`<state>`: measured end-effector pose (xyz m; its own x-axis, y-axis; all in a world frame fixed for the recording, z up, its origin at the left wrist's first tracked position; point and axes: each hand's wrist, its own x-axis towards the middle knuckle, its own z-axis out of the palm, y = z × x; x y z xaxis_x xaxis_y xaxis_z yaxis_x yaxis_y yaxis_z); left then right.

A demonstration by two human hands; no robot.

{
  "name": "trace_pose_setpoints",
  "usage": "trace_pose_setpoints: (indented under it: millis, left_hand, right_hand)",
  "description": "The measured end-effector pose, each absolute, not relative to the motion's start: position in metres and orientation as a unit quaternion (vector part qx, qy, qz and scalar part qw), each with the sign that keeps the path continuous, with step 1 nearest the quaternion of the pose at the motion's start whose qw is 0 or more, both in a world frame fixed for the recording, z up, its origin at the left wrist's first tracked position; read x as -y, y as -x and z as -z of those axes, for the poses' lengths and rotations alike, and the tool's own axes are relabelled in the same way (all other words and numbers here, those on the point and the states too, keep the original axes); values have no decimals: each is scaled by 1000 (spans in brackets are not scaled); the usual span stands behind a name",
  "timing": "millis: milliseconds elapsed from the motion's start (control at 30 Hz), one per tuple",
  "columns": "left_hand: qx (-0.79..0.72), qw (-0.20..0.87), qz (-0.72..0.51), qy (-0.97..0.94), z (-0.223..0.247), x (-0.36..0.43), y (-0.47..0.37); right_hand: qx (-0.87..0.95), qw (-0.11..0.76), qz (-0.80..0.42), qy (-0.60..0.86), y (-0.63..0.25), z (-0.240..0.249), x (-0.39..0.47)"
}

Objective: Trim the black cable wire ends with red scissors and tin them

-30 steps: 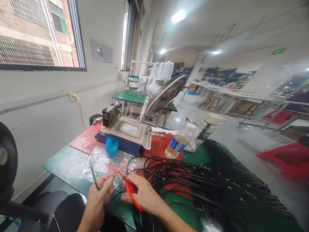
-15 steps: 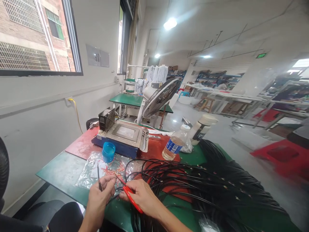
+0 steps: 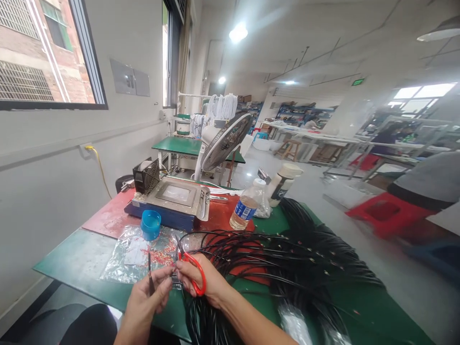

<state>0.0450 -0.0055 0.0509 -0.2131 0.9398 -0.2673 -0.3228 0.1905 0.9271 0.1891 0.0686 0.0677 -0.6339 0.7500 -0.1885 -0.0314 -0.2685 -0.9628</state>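
The left hand [image 3: 145, 299] grips a slim dark piece [image 3: 150, 282], its kind unclear; the right hand [image 3: 197, 278] grasps red-handled scissors [image 3: 202, 273] over the bench [image 3: 68, 266] near its front edge. Whatever lies between the two hands is too small to tell. Black cables [image 3: 287, 256] spread toward the bench's right edge, partly hidden by the right forearm [image 3: 247, 311], some cut off below. Farther back, a blue cup [image 3: 150, 229] has unclear contents; a bottle [image 3: 244, 209] holds pale liquid.

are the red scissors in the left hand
No, the red scissors are held in the right hand.
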Motion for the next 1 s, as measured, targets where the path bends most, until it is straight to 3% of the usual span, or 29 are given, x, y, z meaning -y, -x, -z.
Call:
trace_pose_setpoints:
  millis: [300, 467, 700, 1000]
  left_hand:
    - [-554, 537, -560, -301, -41, 9, -49]
    - [-555, 528, -576, -284, -39, 11, -51]
    - [-531, 567, -572, -262, -44, 14, -52]
    - [-435, 658, -556, -262, -44, 16, -51]
  right_hand:
    - [508, 224, -768, 319, -187, -68, -64]
    - [583, 248, -701, 327, -187, -66, -60]
    - [479, 216, -785, 327, -186, -65, -59]
    - [456, 207, -806, 316, -180, -60, -54]
